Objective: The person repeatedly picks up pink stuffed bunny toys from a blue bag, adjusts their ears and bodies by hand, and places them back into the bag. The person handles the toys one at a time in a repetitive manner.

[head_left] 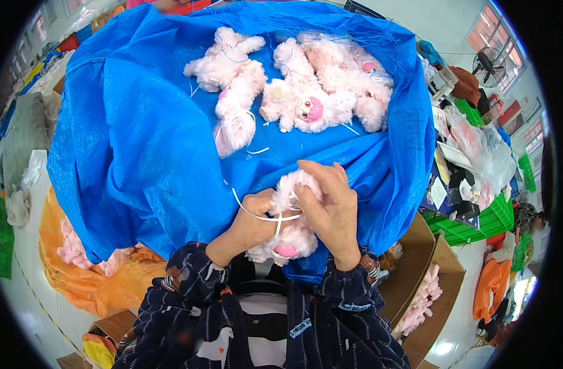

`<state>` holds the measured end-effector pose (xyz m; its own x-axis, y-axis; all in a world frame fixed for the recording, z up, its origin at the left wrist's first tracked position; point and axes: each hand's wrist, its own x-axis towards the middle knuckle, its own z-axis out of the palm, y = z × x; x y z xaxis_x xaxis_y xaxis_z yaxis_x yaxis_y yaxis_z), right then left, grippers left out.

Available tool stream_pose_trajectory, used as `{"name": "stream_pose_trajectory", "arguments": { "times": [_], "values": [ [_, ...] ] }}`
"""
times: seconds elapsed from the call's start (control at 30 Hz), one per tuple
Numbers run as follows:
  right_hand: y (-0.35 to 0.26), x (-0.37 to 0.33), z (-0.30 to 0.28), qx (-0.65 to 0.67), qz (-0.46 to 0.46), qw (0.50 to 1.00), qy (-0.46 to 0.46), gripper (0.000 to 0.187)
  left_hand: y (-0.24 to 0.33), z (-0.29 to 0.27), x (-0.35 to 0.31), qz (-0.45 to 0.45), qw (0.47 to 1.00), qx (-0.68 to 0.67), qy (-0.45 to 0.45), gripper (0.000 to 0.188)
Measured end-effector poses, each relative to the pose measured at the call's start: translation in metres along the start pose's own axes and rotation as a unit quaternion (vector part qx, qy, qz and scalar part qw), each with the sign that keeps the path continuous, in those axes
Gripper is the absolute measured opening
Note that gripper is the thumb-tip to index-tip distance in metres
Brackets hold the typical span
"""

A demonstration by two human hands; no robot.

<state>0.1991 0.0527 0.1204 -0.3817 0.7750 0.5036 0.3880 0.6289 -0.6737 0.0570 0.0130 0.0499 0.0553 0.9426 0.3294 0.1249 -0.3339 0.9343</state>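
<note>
In front of my body, a fluffy pale pink plush toy [298, 236] with a bright pink patch is held between both hands. My left hand [247, 222] is closed at its left side, fingers curled and partly hidden. From above and right, my right hand [331, 206] grips the toy's upper fluffy part, thumb on the near side. A thin white strip, like a cable tie [254, 215], curves past the left hand and crosses the toy's middle. Beyond my hands, more pink plush toys [306, 107] lie on a blue tarp sheet [134, 141], some with white strips.
An orange bag [69, 237] with pink plush pieces sits at the lower left. Close on my right stands a cardboard box [438, 283] holding pink plush. Farther right are a green crate [494, 218], clear plastic bags [478, 147] and a black fan [489, 66].
</note>
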Motion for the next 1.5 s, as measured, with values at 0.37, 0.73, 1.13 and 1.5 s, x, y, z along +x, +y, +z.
{"name": "stream_pose_trajectory", "arguments": {
  "times": [0.37, 0.73, 1.13, 1.5],
  "values": [
    [0.031, -0.017, -0.001, 0.254, 0.125, 0.956, 0.078, 0.05, 0.014, -0.01, -0.001, -0.022, 0.996, -0.063, 0.065, 0.018],
    [0.014, -0.024, 0.018, 0.317, 0.25, 0.913, 0.058, 0.018, 0.015, -0.017, 0.0, -0.095, 0.992, -0.06, 0.055, 0.017],
    [0.004, -0.001, 0.009, 0.401, 0.27, 0.867, 0.117, 0.018, 0.02, 0.0, -0.008, -0.063, 0.985, -0.141, -0.077, 0.073],
    [0.01, -0.009, -0.015, 0.209, 0.162, 0.96, 0.094, 0.019, 0.018, -0.005, -0.006, -0.05, 0.991, -0.121, -0.022, 0.065]
  ]
}}
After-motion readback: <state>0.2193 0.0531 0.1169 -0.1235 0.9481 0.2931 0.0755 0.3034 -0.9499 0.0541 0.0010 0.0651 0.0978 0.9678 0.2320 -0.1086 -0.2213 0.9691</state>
